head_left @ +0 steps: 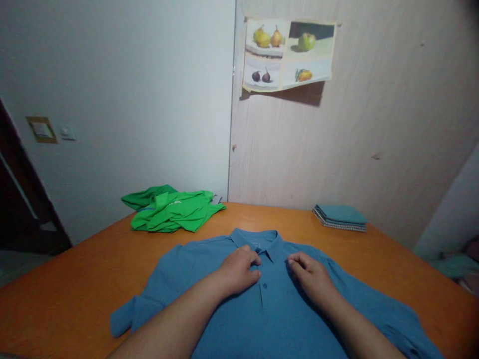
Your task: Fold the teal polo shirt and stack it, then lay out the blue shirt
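A blue polo shirt point(269, 319) lies front up and spread out, its collar at the far end and a dark button showing on the placket. My left hand point(239, 270) is over the placket just below the collar, thumb and forefinger apart with nothing visible between them. To the right of the collar, my right hand point(310, 273) is closed, its fingers curled towards the thumb, and no cloth shows in it. A shadow falls on the shirt beside this hand. The shirt's left sleeve is bent near its end; its right one has wrinkles.
The shirt lies on an orange table point(86, 264). A crumpled green garment point(175, 212) rests at the back left. Folded blue and checked cloths point(340, 218) are stacked at the back right. Behind the table stands a wall with a fruit picture sheet point(288, 56).
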Motion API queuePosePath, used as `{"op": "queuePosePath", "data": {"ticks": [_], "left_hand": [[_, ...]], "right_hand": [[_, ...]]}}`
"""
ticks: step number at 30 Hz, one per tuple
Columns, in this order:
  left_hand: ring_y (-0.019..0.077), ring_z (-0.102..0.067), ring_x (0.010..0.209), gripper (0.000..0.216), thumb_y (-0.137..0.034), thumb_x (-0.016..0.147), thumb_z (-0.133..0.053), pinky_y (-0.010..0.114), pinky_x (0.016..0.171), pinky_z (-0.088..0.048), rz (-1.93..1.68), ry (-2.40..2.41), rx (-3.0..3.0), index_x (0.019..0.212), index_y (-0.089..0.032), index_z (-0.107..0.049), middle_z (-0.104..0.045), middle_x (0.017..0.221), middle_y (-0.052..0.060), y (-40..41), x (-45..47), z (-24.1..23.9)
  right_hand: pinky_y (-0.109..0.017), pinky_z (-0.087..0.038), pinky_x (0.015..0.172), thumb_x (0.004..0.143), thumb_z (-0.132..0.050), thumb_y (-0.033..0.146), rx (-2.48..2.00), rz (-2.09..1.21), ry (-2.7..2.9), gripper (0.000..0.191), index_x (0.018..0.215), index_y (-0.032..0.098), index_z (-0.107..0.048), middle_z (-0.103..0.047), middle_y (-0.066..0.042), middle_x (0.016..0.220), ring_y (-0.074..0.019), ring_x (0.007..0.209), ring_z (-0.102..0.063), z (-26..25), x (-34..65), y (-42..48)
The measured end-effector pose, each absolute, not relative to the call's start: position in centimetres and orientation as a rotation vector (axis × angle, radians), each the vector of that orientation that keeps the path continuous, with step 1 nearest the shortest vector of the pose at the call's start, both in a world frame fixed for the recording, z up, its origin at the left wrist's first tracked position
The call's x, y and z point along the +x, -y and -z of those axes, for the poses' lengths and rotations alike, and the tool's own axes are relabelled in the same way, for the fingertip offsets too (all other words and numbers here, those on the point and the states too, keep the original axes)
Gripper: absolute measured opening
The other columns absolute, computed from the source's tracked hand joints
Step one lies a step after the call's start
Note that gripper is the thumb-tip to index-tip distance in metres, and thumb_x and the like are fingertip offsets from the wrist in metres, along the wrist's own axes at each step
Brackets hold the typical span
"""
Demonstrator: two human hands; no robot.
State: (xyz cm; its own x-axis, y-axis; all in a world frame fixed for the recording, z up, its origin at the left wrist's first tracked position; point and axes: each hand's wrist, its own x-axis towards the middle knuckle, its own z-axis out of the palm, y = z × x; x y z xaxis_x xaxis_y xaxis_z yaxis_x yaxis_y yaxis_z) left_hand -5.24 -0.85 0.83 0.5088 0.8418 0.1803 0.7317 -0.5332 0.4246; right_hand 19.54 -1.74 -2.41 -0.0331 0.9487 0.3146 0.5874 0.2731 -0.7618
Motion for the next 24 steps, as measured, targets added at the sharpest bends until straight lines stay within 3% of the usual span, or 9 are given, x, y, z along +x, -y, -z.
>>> {"op": "queuePosePath", "data": {"ticks": [12,18,24], "left_hand": [[0.0233,-0.062,0.094,0.028,-0.027,0.079,-0.062,0.031,0.080,-0.047,-0.532,-1.364,2.443,0.105,-0.026,-0.070,-0.065,0.100,0.005,0.5,-5.0,-0.4],[0.0254,-0.061,0.096,0.029,-0.021,0.076,-0.061,0.033,0.081,-0.048,-0.551,-1.372,2.439,0.103,-0.025,-0.068,-0.065,0.102,0.006,0.8,-5.0,-0.5],[0.0245,-0.061,0.091,0.021,-0.013,0.075,-0.056,0.032,0.077,-0.047,-0.541,-1.502,2.373,0.090,-0.023,-0.066,-0.065,0.098,0.007,1.0,-4.5,-0.8]], "right_hand": [[-0.024,-0.036,0.052,0.081,-0.057,0.025,-1.552,-0.917,1.868,0.011,0.071,0.021,-0.056,-0.056,0.002,0.059,-0.0129,0.055,-0.051,-2.3,16.6,0.1],[-0.024,-0.032,0.043,0.078,-0.057,0.026,-1.585,-1.057,1.920,0.016,0.064,0.024,-0.051,-0.052,0.004,0.048,-0.0137,0.042,-0.050,-0.9,13.5,-0.5],[-0.023,-0.034,0.042,0.075,-0.057,0.030,-1.470,-1.157,1.828,0.010,0.067,0.026,-0.052,-0.051,0.005,0.051,-0.0132,0.045,-0.049,-0.3,14.1,0.1]]}}
